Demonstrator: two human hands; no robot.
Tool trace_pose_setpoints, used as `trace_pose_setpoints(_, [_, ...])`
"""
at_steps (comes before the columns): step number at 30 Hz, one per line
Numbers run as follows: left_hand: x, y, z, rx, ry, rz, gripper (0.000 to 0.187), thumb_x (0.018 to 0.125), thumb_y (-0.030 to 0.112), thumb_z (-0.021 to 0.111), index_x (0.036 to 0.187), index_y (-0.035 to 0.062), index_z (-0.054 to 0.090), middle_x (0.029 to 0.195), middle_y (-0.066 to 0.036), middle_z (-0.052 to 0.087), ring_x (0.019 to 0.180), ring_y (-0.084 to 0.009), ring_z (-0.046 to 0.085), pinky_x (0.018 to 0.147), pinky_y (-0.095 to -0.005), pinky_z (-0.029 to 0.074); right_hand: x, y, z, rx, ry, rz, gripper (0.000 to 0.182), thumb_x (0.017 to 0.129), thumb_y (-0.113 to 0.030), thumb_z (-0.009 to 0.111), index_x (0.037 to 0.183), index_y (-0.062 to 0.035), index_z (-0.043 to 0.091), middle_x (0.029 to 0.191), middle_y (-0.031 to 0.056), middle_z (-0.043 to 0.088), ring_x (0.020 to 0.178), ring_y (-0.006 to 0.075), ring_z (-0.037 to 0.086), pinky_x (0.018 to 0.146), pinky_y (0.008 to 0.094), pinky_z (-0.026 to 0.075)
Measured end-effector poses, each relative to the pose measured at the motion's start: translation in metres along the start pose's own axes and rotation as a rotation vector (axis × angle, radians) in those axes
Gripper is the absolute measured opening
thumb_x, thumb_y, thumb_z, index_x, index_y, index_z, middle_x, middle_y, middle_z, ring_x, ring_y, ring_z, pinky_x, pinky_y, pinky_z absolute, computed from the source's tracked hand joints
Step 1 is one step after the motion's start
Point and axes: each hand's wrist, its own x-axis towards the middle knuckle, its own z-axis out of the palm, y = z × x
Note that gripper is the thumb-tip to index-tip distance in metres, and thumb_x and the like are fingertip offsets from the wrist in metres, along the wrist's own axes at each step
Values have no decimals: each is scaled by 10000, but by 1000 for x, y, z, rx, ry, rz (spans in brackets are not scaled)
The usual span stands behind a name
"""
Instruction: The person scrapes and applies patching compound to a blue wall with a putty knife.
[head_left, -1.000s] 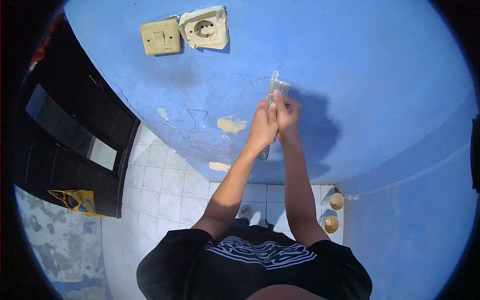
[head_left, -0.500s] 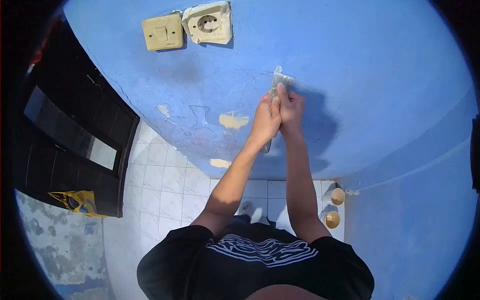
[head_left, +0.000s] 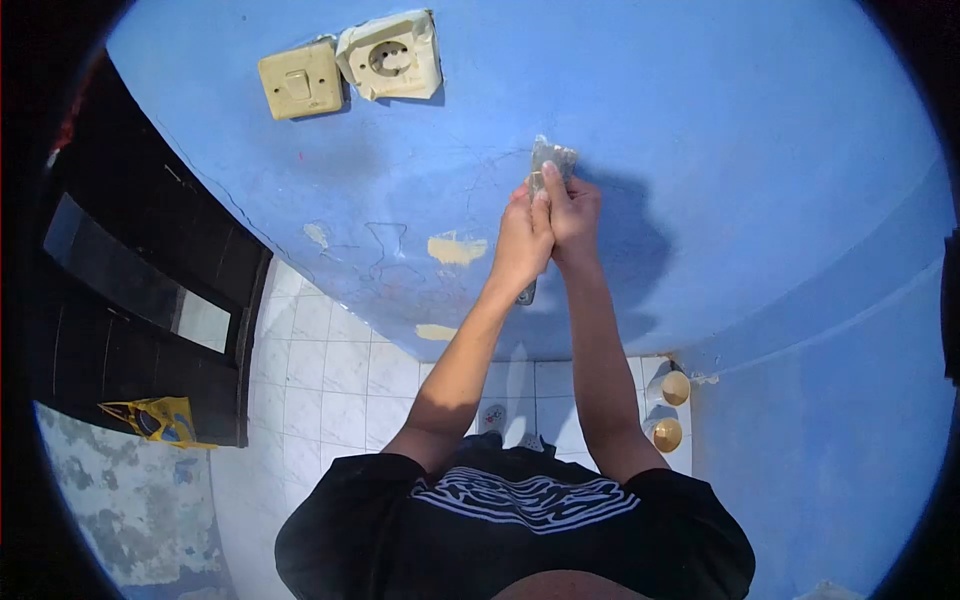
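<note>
Both of my hands are wrapped round one putty knife (head_left: 554, 153), held up against the blue wall (head_left: 720, 120). Its metal blade points up the wall, and the end of its handle shows below my hands. My left hand (head_left: 524, 238) closes on the handle from the left. Pressed in beside it, my right hand (head_left: 574, 222) lays its thumb along the base of the blade. Just above the blade edge is a small pale scraped spot (head_left: 541, 139). My palms hide most of the handle.
A light switch (head_left: 300, 82) and a socket (head_left: 389, 58) edged with paper sit upper left. Cream patches (head_left: 457, 249) mark the wall. Two tubs (head_left: 667, 434) stand on the tiled floor (head_left: 345, 365) at right. A yellow bag (head_left: 165, 420) lies by the dark door (head_left: 130, 300).
The putty knife and both hands have shifted slightly left, and the blade's face now shows broader. The switch and socket appear lower and farther left in view.
</note>
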Motion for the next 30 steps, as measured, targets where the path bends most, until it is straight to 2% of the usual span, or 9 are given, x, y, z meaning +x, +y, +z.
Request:
trace_pose_setpoints(2, [-13,-3,0,-11,9,-142,344,1023,165,366,1008,-99,586,871,-221,659,728,-341,649,730,-428,506,-7,17,-6,-8,-27,-14,364,970,-263,616,790,44,692,716,112,689,597,129,619,547,269,488])
trace_pose_setpoints(3, [-11,3,-2,-12,11,-140,344,1023,165,366,1008,-99,586,871,-221,659,728,-341,649,730,-428,506,-7,22,-5,6,-7,-10,380,972,-268,609,775,47,691,696,109,689,579,130,620,534,273,491])
trace_pose_setpoints(6, [-9,22,-5,-56,-58,-383,353,1028,167,360,971,-100,582,849,-203,652,649,-326,628,719,-431,502,-6,1,-1,-28,1,-5,398,975,-273,600,757,48,689,677,102,690,568,129,623,525,280,496])
trace_pose_setpoints(8, [-4,18,-1,-152,-10,-180,388,1059,220,353,846,-30,559,539,-29,489,362,-106,442,327,-278,350,-4,-6,1,-71,-5,-15,400,975,-274,598,753,46,689,678,99,689,574,127,625,528,282,498])
trace_pose_setpoints(14, [-10,-13,1,-34,64,42,380,1062,222,347,866,-29,554,525,-26,486,369,-106,452,327,-277,348,-8,15,2,19,8,-34,410,973,-281,601,741,47,685,664,96,682,574,107,611,516,282,487])
trace_pose_setpoints(20, [13,35,-9,-127,-19,-54,346,1059,212,342,972,-43,559,574,-45,513,391,-105,471,332,-284,364,14,-14,12,40,13,-62,410,962,-281,621,705,34,667,620,45,637,554,72,544,488,285,422])
trace_pose_setpoints(23, [-10,-9,-6,14,3,-5,347,1059,215,340,949,-39,550,588,-46,516,389,-104,466,334,-282,367,0,32,-7,-129,56,-125,405,961,-286,623,716,32,676,616,31,629,555,72,537,488,279,406])
trace_pose_setpoints(25, [-12,-1,-3,-47,34,-27,347,1059,219,339,914,-23,540,576,-34,507,382,-104,458,331,-276,363,-8,34,-9,-55,51,18,407,963,-300,617,746,35,697,621,33,633,552,81,539,487,283,407])
trace_pose_setpoints(30, [-1,24,-5,-80,-47,-170,352,1060,229,350,895,-18,540,551,-26,484,373,-103,448,320,-270,355,-6,-2,3,-43,17,-81,402,964,-291,616,749,39,700,639,61,657,558,98,573,495,281,436])
